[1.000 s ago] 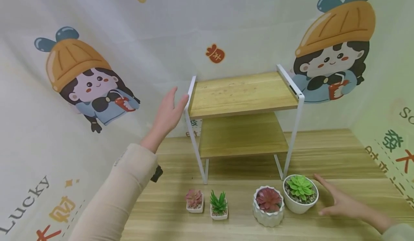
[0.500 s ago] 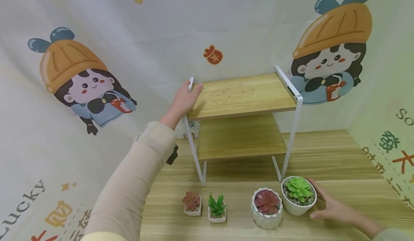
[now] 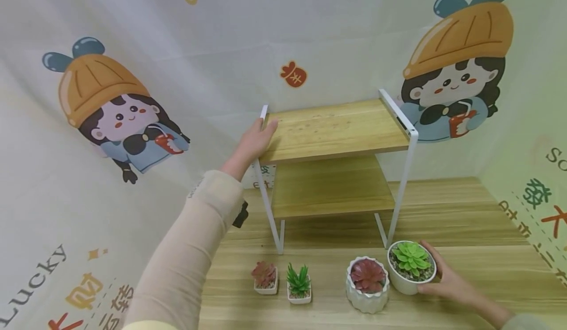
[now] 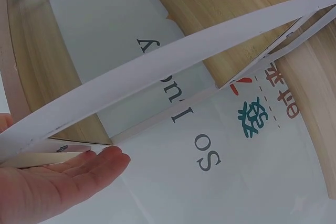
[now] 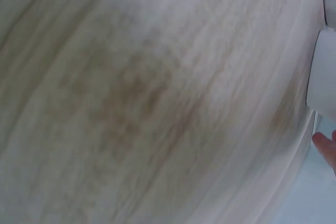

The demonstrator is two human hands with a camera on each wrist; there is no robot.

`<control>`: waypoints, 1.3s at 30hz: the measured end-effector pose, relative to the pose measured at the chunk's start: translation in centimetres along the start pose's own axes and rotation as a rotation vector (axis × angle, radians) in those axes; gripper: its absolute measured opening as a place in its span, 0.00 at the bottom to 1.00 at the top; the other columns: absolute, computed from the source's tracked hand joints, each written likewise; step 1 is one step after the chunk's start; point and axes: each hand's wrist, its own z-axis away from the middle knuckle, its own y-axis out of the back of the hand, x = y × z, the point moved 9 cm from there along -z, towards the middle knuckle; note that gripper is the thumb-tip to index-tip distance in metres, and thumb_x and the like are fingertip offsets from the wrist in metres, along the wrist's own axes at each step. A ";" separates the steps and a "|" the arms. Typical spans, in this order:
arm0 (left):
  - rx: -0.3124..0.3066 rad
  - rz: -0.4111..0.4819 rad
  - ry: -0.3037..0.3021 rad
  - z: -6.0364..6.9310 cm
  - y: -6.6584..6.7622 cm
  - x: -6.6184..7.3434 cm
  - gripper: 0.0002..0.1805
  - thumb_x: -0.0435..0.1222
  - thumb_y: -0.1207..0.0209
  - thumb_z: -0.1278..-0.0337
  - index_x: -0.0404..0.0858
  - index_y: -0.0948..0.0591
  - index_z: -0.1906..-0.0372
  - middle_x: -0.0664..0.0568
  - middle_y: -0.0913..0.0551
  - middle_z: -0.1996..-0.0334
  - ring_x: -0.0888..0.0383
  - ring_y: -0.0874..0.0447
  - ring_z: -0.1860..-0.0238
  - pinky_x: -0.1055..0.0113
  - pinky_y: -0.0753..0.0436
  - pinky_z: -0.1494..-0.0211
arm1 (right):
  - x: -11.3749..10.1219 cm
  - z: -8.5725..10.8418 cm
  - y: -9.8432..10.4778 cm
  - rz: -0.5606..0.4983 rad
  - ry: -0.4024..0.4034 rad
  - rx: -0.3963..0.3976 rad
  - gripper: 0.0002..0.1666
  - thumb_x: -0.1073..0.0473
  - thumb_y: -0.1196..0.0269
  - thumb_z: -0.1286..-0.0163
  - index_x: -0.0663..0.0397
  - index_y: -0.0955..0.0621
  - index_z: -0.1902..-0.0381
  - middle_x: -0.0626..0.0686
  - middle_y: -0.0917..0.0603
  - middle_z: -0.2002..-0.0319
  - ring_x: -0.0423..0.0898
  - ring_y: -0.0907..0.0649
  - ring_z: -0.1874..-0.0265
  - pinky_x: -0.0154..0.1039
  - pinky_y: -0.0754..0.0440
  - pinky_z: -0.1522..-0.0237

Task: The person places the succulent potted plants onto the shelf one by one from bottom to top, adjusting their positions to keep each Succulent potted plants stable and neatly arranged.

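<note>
In the head view my left hand [image 3: 256, 142] grips the upper left side of a two-tier wooden shelf [image 3: 332, 128] with a white metal frame. The left wrist view shows that hand [image 4: 58, 184] with its fingers round the white frame [image 4: 157, 69]. At the lower right, my right hand [image 3: 447, 278] holds the round white pot [image 3: 406, 285] with a green succulent, thumb in front and fingers behind. Only fingertips [image 5: 326, 148] of it show in the right wrist view, beside a white pot [image 5: 323, 77].
Left of the held pot stands a ribbed white pot [image 3: 367, 298] with a red succulent. Two small square pots, one with a reddish plant [image 3: 265, 276] and one with a green plant [image 3: 299, 281], stand before the shelf. A printed cloth [image 3: 221, 35] hangs behind.
My left hand has moved right onto the shelf's left side and taken hold of it. My right hand has closed in from the right on the green succulent's pot.
</note>
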 end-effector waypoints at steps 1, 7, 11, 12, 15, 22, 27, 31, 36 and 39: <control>0.003 -0.004 -0.001 0.1 0.0 0.0 0.38 0.56 0.65 0.34 0.36 0.54 0.29 0.40 0.51 0.29 0.44 0.52 0.30 0.52 0.47 0.30 | 0.0 0.0 0.0 -0.002 -0.009 0.011 0.56 0.70 0.33 0.53 0.74 0.55 0.34 0.80 0.44 0.40 0.17 0.39 0.52 0.40 0.26 0.50; 0.007 -0.013 0.015 0.3 0.0 -0.1 0.37 0.56 0.66 0.33 0.38 0.54 0.28 0.41 0.50 0.29 0.43 0.49 0.31 0.50 0.44 0.31 | 0.2 -0.2 -0.1 -0.001 -0.041 0.052 0.55 0.71 0.33 0.54 0.71 0.52 0.34 0.77 0.39 0.42 0.18 0.37 0.53 0.57 0.28 0.52; 0.018 -0.016 0.008 0.3 0.1 -0.1 0.36 0.54 0.65 0.33 0.38 0.53 0.29 0.40 0.48 0.30 0.42 0.48 0.31 0.50 0.43 0.32 | 0.6 -0.2 -0.3 0.003 -0.057 0.067 0.54 0.71 0.32 0.54 0.69 0.50 0.35 0.77 0.36 0.44 0.19 0.35 0.54 0.55 0.27 0.54; 0.021 -0.018 0.005 0.3 0.1 -0.1 0.35 0.54 0.65 0.32 0.38 0.53 0.29 0.40 0.48 0.30 0.42 0.47 0.31 0.50 0.43 0.32 | 0.7 -0.2 -0.3 0.002 -0.063 0.072 0.54 0.70 0.32 0.55 0.68 0.50 0.35 0.77 0.36 0.44 0.19 0.36 0.55 0.58 0.27 0.53; 0.024 -0.008 0.009 0.3 0.1 -0.1 0.35 0.53 0.64 0.32 0.38 0.53 0.29 0.39 0.48 0.30 0.42 0.47 0.32 0.50 0.42 0.32 | 0.8 -0.3 -0.4 -0.014 -0.068 0.095 0.54 0.70 0.31 0.56 0.67 0.49 0.35 0.76 0.36 0.44 0.18 0.37 0.55 0.68 0.32 0.53; 0.019 0.009 0.038 0.3 -0.1 -0.3 0.35 0.54 0.65 0.33 0.40 0.53 0.28 0.40 0.49 0.30 0.42 0.48 0.31 0.50 0.42 0.32 | 0.5 -0.1 -0.3 0.020 -0.061 0.147 0.53 0.71 0.31 0.58 0.69 0.47 0.37 0.72 0.34 0.46 0.19 0.36 0.55 0.57 0.27 0.54; 0.019 0.016 0.038 0.2 -0.1 -0.3 0.35 0.54 0.65 0.32 0.40 0.54 0.28 0.41 0.49 0.30 0.43 0.48 0.31 0.50 0.42 0.32 | 0.4 -0.1 -0.3 0.009 -0.075 0.156 0.53 0.71 0.31 0.58 0.69 0.47 0.37 0.74 0.34 0.46 0.20 0.36 0.55 0.64 0.30 0.53; 0.032 0.027 0.032 0.2 0.0 -0.2 0.34 0.52 0.64 0.32 0.39 0.53 0.29 0.40 0.48 0.30 0.42 0.46 0.32 0.50 0.41 0.33 | 0.6 -0.2 -0.3 0.010 -0.117 0.146 0.53 0.69 0.30 0.57 0.68 0.47 0.37 0.76 0.35 0.45 0.40 0.29 0.50 0.71 0.34 0.52; 0.030 0.019 0.037 0.3 0.0 -0.2 0.35 0.52 0.64 0.32 0.38 0.54 0.29 0.39 0.48 0.30 0.42 0.46 0.32 0.50 0.41 0.32 | 0.4 -0.2 -0.2 0.045 -0.134 0.144 0.53 0.68 0.29 0.58 0.68 0.46 0.37 0.76 0.34 0.45 0.62 0.28 0.50 0.71 0.34 0.53; 0.030 0.011 0.036 0.3 -0.1 -0.2 0.35 0.52 0.63 0.32 0.38 0.54 0.29 0.39 0.49 0.30 0.42 0.47 0.32 0.50 0.43 0.32 | 0.0 -0.2 0.0 0.046 -0.118 0.144 0.53 0.68 0.30 0.57 0.69 0.47 0.37 0.76 0.35 0.45 0.58 0.28 0.50 0.71 0.35 0.53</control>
